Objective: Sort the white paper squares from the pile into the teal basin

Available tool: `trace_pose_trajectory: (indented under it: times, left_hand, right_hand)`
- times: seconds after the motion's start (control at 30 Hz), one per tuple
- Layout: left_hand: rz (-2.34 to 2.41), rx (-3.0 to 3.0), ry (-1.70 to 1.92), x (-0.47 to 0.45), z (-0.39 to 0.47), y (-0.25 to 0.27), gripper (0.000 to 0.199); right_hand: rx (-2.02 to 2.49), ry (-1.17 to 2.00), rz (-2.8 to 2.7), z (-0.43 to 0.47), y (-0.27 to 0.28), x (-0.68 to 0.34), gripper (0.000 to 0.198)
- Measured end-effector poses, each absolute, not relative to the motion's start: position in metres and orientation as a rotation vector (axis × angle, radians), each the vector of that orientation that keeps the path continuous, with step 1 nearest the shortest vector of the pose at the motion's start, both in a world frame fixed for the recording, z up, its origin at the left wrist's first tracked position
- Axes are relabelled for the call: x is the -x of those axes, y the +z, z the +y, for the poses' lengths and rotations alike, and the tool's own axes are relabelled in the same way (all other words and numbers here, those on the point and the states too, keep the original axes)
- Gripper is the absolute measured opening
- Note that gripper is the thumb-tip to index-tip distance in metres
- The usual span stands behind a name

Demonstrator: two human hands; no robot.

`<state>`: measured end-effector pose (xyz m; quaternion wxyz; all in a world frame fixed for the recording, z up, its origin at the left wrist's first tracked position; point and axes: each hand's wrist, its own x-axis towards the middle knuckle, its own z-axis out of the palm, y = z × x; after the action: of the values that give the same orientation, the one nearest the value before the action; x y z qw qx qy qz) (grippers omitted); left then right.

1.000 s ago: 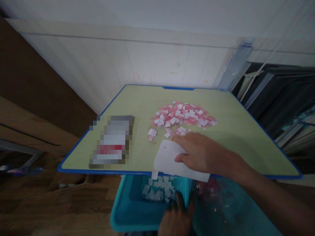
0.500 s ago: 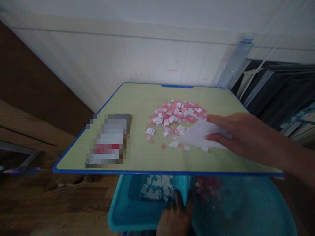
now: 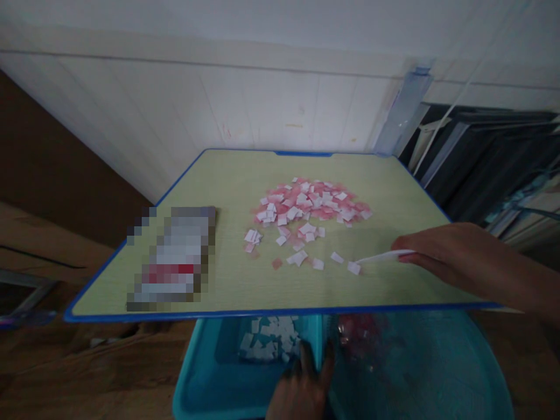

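Observation:
My right hand [image 3: 450, 256] is over the right side of the board, pinching a thin white sheet of paper [image 3: 380, 256]. The sheet is seen almost edge-on, its left tip close to a small white paper square [image 3: 354, 268]. A heap of pink and white paper bits [image 3: 308, 201] lies on the board's yellow-green surface, with several loose pieces in front of it. Below the board's front edge, my left hand [image 3: 300, 385] rests at the rim of the blue bin [image 3: 186, 373], its fingers apart and pointing forward. White paper scraps [image 3: 271, 338] lie inside that bin.
The blue-edged board [image 3: 227, 291] carries a blurred-out phone-like item [image 3: 175, 256] on its left. A round teal basin [image 3: 459, 361] with a shiny red thing [image 3: 359, 338] stands beside the bin. Behind are a white wall [image 3: 262, 105], a clear bottle [image 3: 405, 111] and dark panels [image 3: 485, 146].
My right hand has moved right and toward me with the sheet, turning it from face-up to nearly edge-on. The whole view has shifted slightly; my left hand keeps its place at the bin.

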<state>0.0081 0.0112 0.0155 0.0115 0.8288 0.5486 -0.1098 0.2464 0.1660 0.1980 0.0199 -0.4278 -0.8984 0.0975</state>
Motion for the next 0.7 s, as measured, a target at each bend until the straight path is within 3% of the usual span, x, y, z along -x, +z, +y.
trace_pose_trajectory:
  times: [0.23,0.4,0.7]
  left_hand:
    - [1.612,-2.617,-0.346,-0.002,0.013,0.016,0.064]
    - [1.661,-2.584,-0.396,-0.003,0.013,0.016,0.068]
    - [1.668,-2.614,-0.358,-0.003,0.012,0.014,0.067]
  right_hand:
    - [1.325,0.306,-2.792,0.158,0.196,-0.249,0.024]
    - [1.111,0.157,-2.821,0.147,0.197,-0.221,0.032]
    - [1.015,0.024,-3.003,0.137,0.193,-0.203,0.018]
